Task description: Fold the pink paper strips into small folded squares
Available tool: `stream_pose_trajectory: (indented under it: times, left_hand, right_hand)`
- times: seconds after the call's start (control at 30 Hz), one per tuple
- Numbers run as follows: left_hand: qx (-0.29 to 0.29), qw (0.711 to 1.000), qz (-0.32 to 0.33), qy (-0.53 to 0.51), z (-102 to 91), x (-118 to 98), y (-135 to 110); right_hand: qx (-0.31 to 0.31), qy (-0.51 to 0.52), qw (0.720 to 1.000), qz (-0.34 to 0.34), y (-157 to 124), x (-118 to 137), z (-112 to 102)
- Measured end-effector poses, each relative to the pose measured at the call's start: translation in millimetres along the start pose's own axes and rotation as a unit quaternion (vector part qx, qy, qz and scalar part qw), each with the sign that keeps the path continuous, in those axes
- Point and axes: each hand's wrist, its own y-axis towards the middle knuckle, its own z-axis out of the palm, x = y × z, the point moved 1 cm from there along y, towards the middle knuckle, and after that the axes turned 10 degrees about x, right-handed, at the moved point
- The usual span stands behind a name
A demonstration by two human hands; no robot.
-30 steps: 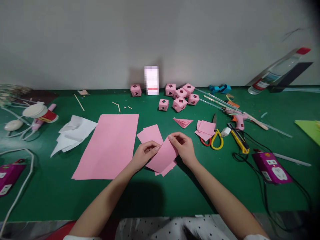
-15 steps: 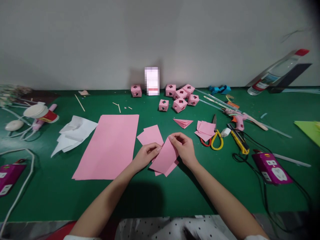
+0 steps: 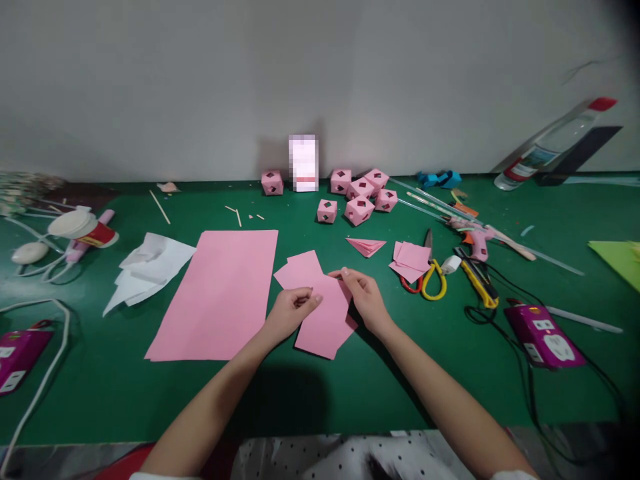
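A pink paper rectangle [image 3: 325,320] lies near the middle of the green table [image 3: 320,393], over other pink pieces [image 3: 300,268]. My left hand [image 3: 290,310] pinches its left edge with curled fingers. My right hand [image 3: 364,297] grips its upper right corner, fingers closed on the paper. A large pink sheet [image 3: 217,293] lies flat just left of my hands.
Several pink paper cubes [image 3: 357,193] stand at the back by the wall. Small pink squares [image 3: 413,259], scissors [image 3: 430,277], a utility knife [image 3: 480,281] and a glue gun [image 3: 475,235] lie to the right. Purple power strips [image 3: 543,333] and cables flank both sides. White paper [image 3: 147,267] lies left.
The pink rectangle has been lowered and turned flatter onto the table. My right hand moved slightly up and left along its top edge; my left hand stayed at the left edge.
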Motion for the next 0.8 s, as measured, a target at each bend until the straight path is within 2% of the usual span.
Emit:
stream_pose_trajectory:
  times: [0.1, 0.3, 0.5, 0.63, 0.8]
  left_hand:
    - [-0.017, 0.999, -0.013, -0.031, -3.3, 0.9, 0.6]
    - [-0.002, 0.999, -0.018, -0.033, -3.3, -1.1, -0.5]
    - [-0.068, 0.996, 0.007, -0.056, -1.2, 1.5, 2.9]
    - [-0.073, 0.995, 0.020, -0.059, -1.4, 3.9, 4.1]
    - [-0.068, 0.997, 0.037, 0.004, 1.5, 3.2, 0.9]
  right_hand:
    - [0.001, 0.008, 1.000, -0.006, -0.2, -0.3, -1.0]
    - [-0.006, -0.035, 0.999, -0.017, -4.8, 1.3, 0.0]
    - [0.053, -0.097, 0.994, -0.028, -8.0, -0.3, 4.4]
    - [0.060, -0.136, 0.988, -0.030, -7.3, -1.6, 8.4]
    - [0.069, -0.119, 0.989, -0.059, -4.9, 0.8, 10.4]
